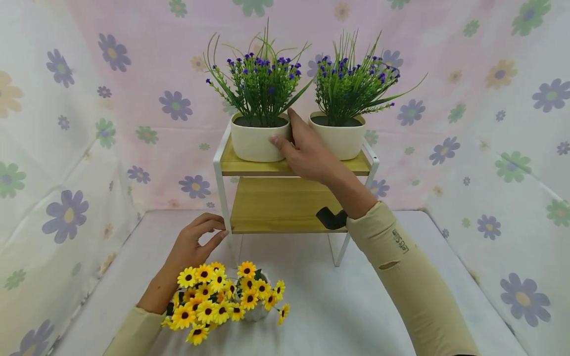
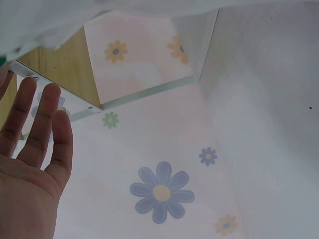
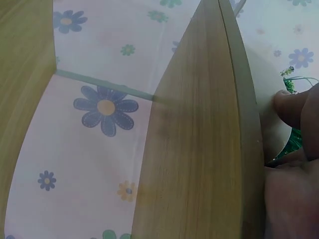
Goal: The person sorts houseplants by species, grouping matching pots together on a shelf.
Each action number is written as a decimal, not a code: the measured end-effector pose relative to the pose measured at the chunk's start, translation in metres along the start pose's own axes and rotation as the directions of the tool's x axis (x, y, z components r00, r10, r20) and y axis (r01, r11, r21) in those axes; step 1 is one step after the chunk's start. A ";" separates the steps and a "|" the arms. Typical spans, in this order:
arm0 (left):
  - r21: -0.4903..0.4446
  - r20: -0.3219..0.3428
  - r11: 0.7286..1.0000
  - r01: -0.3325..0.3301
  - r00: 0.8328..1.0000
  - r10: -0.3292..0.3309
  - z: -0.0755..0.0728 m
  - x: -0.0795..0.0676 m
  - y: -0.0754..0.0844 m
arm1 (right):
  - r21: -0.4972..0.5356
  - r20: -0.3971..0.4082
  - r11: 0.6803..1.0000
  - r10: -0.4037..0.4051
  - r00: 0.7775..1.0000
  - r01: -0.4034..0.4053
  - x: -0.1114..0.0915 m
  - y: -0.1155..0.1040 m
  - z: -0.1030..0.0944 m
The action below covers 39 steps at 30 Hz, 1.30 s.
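Observation:
A two-tier wooden shelf with a white frame (image 1: pixel 267 202) stands in the middle of the head view. On its top board sits a cream oval flowerpot (image 1: pixel 254 141) with purple flowers and grass. My right hand (image 1: pixel 311 153) holds this pot's right end, thumb on the front wall and fingers at its side, partly hidden. Beside it, on the right, is a matching flowerpot (image 1: pixel 345 141). My left hand (image 1: pixel 193 242) has its fingertips at the shelf's left front leg. In the left wrist view the fingers (image 2: pixel 37 129) are extended, slightly bent, close to the frame.
Yellow artificial flowers (image 1: pixel 205 301) stand in front of the shelf below my left hand. More yellow blooms beside them rise from a pale pot (image 1: pixel 257 311). Flower-print cloth (image 1: pixel 178 163) encloses the back and sides. White cloth (image 1: pixel 338 306) covers the table.

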<state>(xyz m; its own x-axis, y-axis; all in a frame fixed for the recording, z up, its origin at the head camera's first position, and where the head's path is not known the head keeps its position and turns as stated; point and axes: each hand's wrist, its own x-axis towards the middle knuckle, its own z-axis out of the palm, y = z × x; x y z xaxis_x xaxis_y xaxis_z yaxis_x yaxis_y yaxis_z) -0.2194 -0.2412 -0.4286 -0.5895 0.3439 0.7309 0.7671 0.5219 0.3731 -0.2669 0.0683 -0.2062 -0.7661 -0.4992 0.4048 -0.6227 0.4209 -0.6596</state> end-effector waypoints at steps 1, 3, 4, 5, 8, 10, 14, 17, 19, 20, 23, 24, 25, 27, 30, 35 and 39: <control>-0.002 -0.002 1.000 -0.003 1.000 0.003 0.000 0.000 -0.001 | -0.008 -0.003 1.000 0.010 1.000 -0.010 0.000 0.000 0.000; -0.011 -0.006 1.000 -0.014 1.000 0.014 0.000 0.000 -0.002 | -0.016 -0.009 1.000 0.023 1.000 -0.024 0.001 -0.001 0.001; -0.015 -0.011 1.000 -0.021 1.000 0.021 0.000 0.000 -0.002 | -0.022 -0.011 0.999 0.030 0.999 -0.031 0.001 -0.001 0.002; -0.016 -0.015 1.000 -0.026 1.000 0.026 0.000 0.000 -0.003 | -0.025 -0.014 0.999 0.035 0.999 -0.035 0.000 -0.002 0.002; -0.017 -0.022 0.999 -0.037 0.999 0.037 0.001 0.000 -0.004 | -0.025 -0.020 0.999 0.045 0.999 -0.045 -0.001 -0.002 0.003; -0.013 -0.021 0.999 -0.033 0.999 0.033 0.001 0.000 -0.003 | -0.021 -0.022 0.998 0.050 0.999 -0.050 -0.002 -0.001 0.003; 0.000 -0.001 1.000 0.011 1.000 -0.011 0.001 -0.001 -0.001 | -0.041 -0.027 0.997 0.061 0.998 -0.062 -0.005 -0.001 0.003; 0.009 0.013 0.999 0.042 0.999 -0.042 0.000 -0.002 -0.001 | -0.091 -0.034 0.993 0.070 0.997 -0.073 -0.008 -0.002 0.003; 0.009 0.018 0.999 0.051 0.999 -0.051 0.000 -0.003 -0.001 | -0.118 -0.037 0.990 0.071 0.997 -0.075 -0.013 -0.002 0.003; 0.008 0.020 0.999 0.050 0.999 -0.050 0.000 -0.003 -0.002 | -0.125 -0.037 0.990 0.068 0.997 -0.072 -0.015 -0.003 0.003; 0.005 0.021 0.999 0.038 0.999 -0.039 0.001 -0.002 -0.002 | -0.143 -0.038 0.988 0.048 0.998 -0.054 -0.024 -0.004 0.003; 0.001 0.020 0.999 0.032 0.999 -0.032 0.001 -0.002 -0.003 | -0.144 -0.039 0.989 0.036 0.999 -0.041 -0.027 -0.004 0.003; -0.002 0.019 1.000 0.026 0.999 -0.026 0.001 -0.001 -0.003 | -0.143 -0.040 0.989 0.027 0.999 -0.032 -0.030 -0.004 0.004; -0.004 0.015 1.000 0.020 1.000 -0.020 0.001 -0.001 -0.003 | -0.138 -0.049 0.990 0.015 0.999 -0.022 -0.035 -0.004 0.005; -0.001 0.015 1.000 0.028 1.000 -0.028 0.001 -0.001 -0.003 | -0.121 -0.058 0.992 0.012 0.998 -0.019 -0.044 -0.004 0.007; 0.017 0.024 0.998 0.053 0.998 -0.054 0.001 -0.001 -0.001 | -0.109 -0.079 0.994 -0.006 0.997 -0.002 -0.062 -0.004 0.008; 0.017 0.029 0.998 0.059 0.998 -0.060 0.001 -0.001 -0.001 | -0.099 -0.110 0.992 -0.083 0.990 0.072 -0.078 0.000 0.010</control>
<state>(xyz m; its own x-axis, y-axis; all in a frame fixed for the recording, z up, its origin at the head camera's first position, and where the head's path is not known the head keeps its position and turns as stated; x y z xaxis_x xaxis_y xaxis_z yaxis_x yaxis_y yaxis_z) -0.2196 -0.2419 -0.4305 -0.6415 0.3347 0.6902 0.7262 0.5547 0.4060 -0.2058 0.0997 -0.2446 -0.7246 -0.4462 0.5252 -0.6891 0.4570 -0.5625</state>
